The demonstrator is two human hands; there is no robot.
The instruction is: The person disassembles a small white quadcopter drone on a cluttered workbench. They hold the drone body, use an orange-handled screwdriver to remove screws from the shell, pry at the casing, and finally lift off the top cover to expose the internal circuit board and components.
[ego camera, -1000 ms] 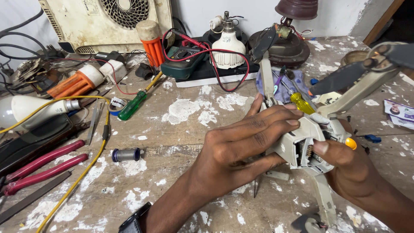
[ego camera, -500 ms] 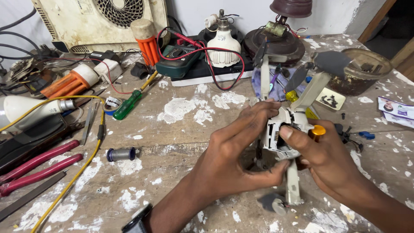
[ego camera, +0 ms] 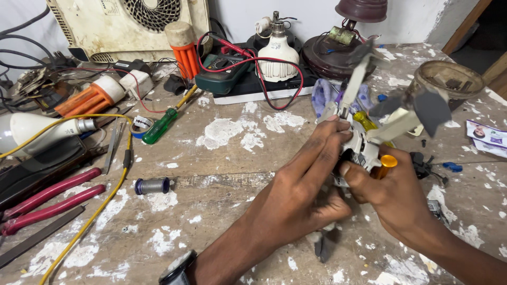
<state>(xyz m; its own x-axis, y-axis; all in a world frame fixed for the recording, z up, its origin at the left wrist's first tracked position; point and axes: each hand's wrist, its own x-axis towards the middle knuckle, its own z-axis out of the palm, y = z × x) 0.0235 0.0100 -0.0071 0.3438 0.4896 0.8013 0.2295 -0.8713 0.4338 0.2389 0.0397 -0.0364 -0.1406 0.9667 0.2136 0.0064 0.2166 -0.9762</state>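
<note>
Turned since before, the white gadget (ego camera: 364,145) is clasped by both hands, left (ego camera: 301,195) and right (ego camera: 393,192), over the bench (ego camera: 227,174).

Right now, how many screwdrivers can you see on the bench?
2. A green-handled screwdriver lies left of centre beside the yellow cable; an orange-handled screwdriver is gripped in the right hand against the white device. Others may be hidden in the clutter.
</note>
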